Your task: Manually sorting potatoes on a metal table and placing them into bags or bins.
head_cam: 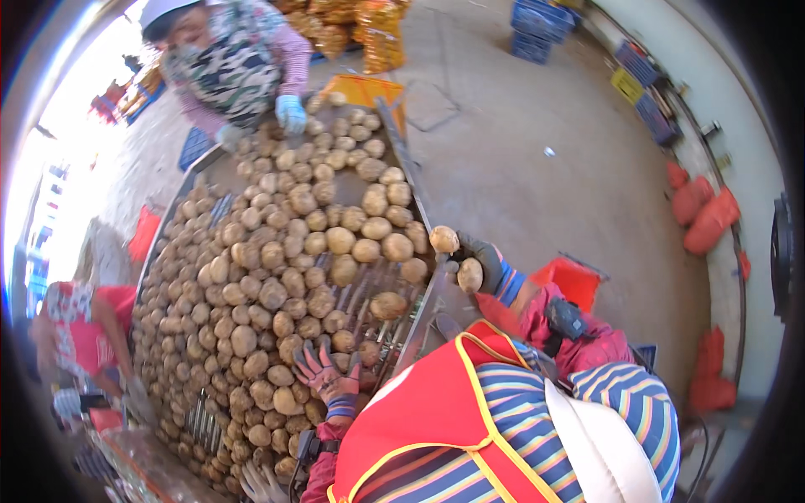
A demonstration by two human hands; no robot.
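Observation:
A sorting table with a metal rim (416, 342) and a slatted bed carries a dense spread of potatoes (243, 339) in mixed sizes. My left hand (328, 376), in a grey and pink glove, rests on the potatoes by the near edge with its fingers spread. Just past the right rim, my right hand (484, 254), in a dark glove, has one potato (444, 239) at its fingertips and a second potato (470, 275) against its palm side. Its grip is partly hidden. Larger potatoes (397, 248) lie on the slats nearest that hand.
A co-worker's gloved hands (290, 115) reach over the far end; another worker (82, 327) stands at left. Someone else's pale glove (261, 483) shows at the bottom. A red container (569, 281) sits right of the table, an orange chute or crate (365, 91) beyond it. Blue crates (534, 31) stand behind.

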